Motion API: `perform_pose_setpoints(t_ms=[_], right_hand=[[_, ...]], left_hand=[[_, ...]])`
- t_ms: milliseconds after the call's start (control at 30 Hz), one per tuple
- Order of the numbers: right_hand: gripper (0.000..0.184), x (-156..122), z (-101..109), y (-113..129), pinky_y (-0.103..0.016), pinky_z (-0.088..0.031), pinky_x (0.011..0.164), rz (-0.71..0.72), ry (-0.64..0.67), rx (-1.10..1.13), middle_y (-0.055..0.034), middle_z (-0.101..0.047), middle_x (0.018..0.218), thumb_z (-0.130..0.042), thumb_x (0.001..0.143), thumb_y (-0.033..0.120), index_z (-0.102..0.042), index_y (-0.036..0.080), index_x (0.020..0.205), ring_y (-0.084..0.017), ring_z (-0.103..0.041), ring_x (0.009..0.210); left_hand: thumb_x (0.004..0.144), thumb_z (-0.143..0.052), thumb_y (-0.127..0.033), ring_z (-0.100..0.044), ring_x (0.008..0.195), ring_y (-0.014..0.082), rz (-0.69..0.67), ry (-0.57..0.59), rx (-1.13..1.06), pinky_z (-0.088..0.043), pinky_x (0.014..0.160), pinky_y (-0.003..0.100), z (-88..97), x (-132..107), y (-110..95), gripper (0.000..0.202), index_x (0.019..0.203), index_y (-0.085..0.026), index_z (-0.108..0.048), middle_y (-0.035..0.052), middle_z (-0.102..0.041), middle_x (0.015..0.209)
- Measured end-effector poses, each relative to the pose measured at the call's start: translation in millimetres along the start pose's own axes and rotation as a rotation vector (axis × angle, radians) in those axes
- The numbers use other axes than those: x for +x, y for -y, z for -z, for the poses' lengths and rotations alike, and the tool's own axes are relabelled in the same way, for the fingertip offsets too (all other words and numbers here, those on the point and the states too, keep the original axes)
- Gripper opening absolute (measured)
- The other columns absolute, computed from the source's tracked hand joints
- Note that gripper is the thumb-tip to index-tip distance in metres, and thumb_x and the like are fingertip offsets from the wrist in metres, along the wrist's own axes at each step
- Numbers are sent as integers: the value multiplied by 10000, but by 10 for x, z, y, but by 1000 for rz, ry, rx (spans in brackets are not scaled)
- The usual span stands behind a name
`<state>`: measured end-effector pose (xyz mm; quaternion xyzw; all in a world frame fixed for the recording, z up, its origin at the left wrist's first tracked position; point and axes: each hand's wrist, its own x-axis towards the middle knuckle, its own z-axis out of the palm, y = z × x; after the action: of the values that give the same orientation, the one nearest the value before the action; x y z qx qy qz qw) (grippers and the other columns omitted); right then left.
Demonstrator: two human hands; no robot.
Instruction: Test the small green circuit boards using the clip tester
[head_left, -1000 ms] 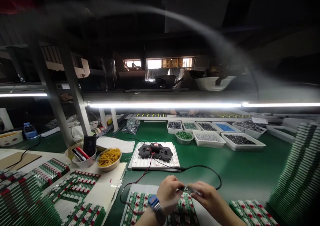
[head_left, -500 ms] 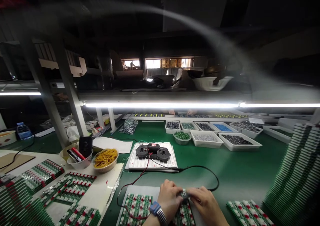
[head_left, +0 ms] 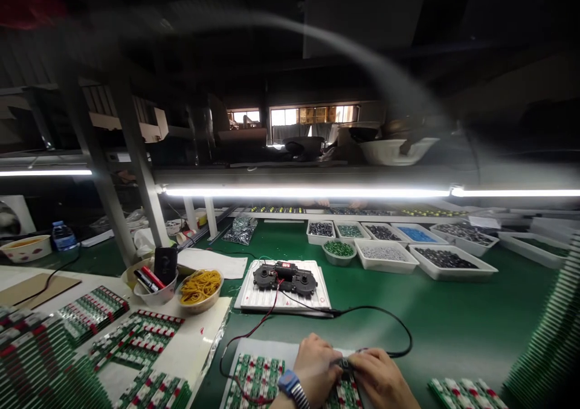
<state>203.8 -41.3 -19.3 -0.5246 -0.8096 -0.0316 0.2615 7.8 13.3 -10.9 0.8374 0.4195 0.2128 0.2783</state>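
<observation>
My left hand (head_left: 317, 368), with a blue-faced watch (head_left: 289, 383) on its wrist, is closed with its fingertips on a small dark part (head_left: 345, 364). From the other side my right hand (head_left: 381, 377) pinches the same part, whose kind I cannot make out. Both hands are over a panel of green circuit boards (head_left: 347, 394) with white and red components. To the left lies another such panel (head_left: 258, 373), crossed by a red wire. A black cable (head_left: 403, 330) curves to beside my right hand.
A black two-lobed device (head_left: 285, 278) with wires sits on a white tray (head_left: 249, 300). Behind it stand white bins of small parts (head_left: 446, 267). Stacked circuit boards rise at left (head_left: 49, 360) and right (head_left: 548, 330). A bowl of yellow rubber bands (head_left: 200, 287) stands left.
The whole view has shifted, so the scene sits slightly farther right. Both hands remain on the small dark part, whose lighter face shows less now.
</observation>
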Motion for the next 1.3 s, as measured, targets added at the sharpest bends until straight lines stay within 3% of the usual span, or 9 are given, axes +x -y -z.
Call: perform_pose_setpoints(t_ms=[300, 700, 900, 1033, 1167, 1300], right_hand=[[243, -32, -83, -121, -309, -544, 815, 180, -55, -286, 41, -719, 1003, -595, 841, 204, -641, 287, 1064, -229, -630, 1007], [231, -27, -100, -110, -313, -527, 840, 202, -170, -239, 15, -724, 982, -518, 871, 205, -645, 273, 1051, -220, -645, 985], [260, -21, -73, -150, -312, -545, 819, 275, -101, -365, 26, -726, 996, -584, 830, 206, -632, 268, 1077, -245, -648, 1026], [265, -10, -44, -146, -327, -551, 807, 243, -42, -357, 54, -728, 993, -594, 821, 198, -634, 301, 1061, -249, -643, 1040], [151, 18, -22, -96, -330, -548, 778, 87, 3, -256, 76, -727, 937, -579, 871, 264, -653, 339, 980, -216, -656, 931], [190, 31, 1, -66, -297, -546, 782, 6, -7, -133, 82, -725, 923, -599, 845, 218, -667, 340, 973, -186, -644, 898]], left_hand=[[846, -608, -356, -473, 1021, 266, 87, 78, 63, -369, 842, 385, 53, 1, -49, 207, 1005, -316, -735, 50, -616, 973], [810, -592, -329, -486, 1030, 273, 121, 45, 47, -372, 871, 386, -27, 8, 2, 272, 1045, -281, -719, 75, -619, 991], [827, -582, -306, -482, 1018, 276, 117, 57, 63, -378, 856, 389, -31, 17, -11, 222, 986, -267, -732, 77, -620, 989], [824, -593, -295, -476, 1024, 278, 121, 50, 67, -378, 863, 390, -40, 13, -32, 205, 967, -257, -735, 81, -619, 995], [781, -624, -246, -472, 1039, 275, 131, 16, 61, -381, 872, 375, -21, 4, -76, 233, 985, -237, -737, 87, -620, 1011], [786, -618, -245, -468, 1042, 276, 95, 2, 97, -372, 889, 392, 60, -7, -150, 214, 962, -222, -738, 86, -626, 1003]])
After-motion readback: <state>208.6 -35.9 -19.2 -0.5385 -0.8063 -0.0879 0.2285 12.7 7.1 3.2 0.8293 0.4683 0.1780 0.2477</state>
